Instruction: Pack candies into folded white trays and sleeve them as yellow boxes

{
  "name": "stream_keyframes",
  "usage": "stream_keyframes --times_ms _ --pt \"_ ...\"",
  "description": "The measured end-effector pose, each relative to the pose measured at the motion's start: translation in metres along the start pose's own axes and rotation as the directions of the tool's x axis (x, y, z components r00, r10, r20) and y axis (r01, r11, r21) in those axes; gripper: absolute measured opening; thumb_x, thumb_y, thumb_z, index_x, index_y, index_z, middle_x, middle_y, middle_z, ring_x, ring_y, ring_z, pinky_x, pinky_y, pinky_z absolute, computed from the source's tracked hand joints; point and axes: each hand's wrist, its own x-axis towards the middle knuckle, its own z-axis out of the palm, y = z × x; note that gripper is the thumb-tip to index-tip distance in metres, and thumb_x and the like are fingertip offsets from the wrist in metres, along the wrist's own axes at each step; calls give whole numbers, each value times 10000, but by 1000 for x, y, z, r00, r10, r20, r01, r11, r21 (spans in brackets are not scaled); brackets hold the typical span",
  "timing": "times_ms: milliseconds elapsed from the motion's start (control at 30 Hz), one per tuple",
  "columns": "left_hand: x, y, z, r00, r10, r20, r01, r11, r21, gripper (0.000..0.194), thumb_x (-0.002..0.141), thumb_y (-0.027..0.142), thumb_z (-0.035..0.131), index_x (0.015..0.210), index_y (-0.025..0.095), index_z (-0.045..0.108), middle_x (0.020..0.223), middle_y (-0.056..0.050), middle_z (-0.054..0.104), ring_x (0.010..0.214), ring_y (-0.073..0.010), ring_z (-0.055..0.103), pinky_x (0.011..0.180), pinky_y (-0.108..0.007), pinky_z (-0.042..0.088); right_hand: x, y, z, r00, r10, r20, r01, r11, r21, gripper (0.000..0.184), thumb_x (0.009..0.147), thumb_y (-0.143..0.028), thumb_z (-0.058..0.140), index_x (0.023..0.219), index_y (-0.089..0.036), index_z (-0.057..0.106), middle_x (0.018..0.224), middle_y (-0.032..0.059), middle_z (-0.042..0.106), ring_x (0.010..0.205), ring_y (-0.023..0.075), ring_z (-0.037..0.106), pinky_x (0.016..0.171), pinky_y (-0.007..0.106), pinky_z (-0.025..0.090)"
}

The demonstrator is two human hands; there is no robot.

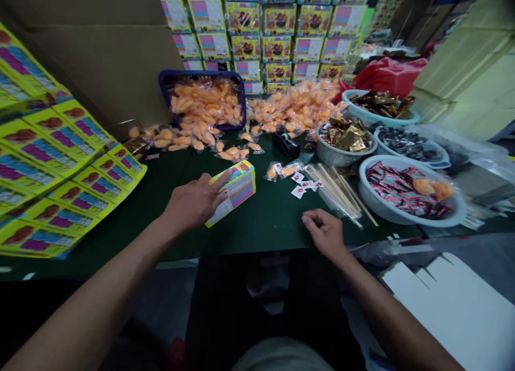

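My left hand (195, 199) is on a small printed yellow box (237, 191) standing at the front of the green table. Its index finger stretches across the top of the box and other fingers press on the side; the thumb is hidden. My right hand (325, 232) rests at the table's front edge with its fingers curled in, and nothing shows in them. Beyond it lie several small white packets with red marks (298, 191) and a bundle of thin wooden sticks (336, 191), partly in clear plastic. Two clear-wrapped orange pieces (289, 171) lie behind the packets.
Orange wrapped pieces fill a purple basket (161, 87) and heap beside it. A black tape dispenser (286, 145) stands mid-table. On the right are bowls of pink packets (396, 191), dark packets (410, 144) and gold packets (349, 135). Stacked yellow boxes (52, 146) rise at left.
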Motion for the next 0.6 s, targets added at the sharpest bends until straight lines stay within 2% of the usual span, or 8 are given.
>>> stream_keyframes --times_ms 67,367,600 --pt "-1 1 1 1000 -1 0 1 1000 -8 656 1095 588 259 1715 441 102 1284 -118 615 1063 -310 694 796 -366 487 4 6 5 999 38 15 -37 999 -17 232 1003 -402 663 952 -213 787 821 22 753 708 170 665 693 304 520" --pt "-6 6 -4 1000 -27 8 28 999 -19 692 1103 560 236 1734 333 63 1398 -150 600 1078 -323 684 801 -381 485 -6 7 3 995 -62 75 72 988 -134 220 1018 -399 649 971 -230 782 823 12 730 711 173 643 704 313 487" --pt "-4 5 -4 1000 -13 20 13 1000 -2 634 1103 567 238 1712 459 98 1277 -106 613 1016 -285 689 791 -359 481 -5 6 5 990 -110 91 126 973 -192 242 1031 -390 610 971 -228 779 824 31 733 724 189 664 708 316 498"
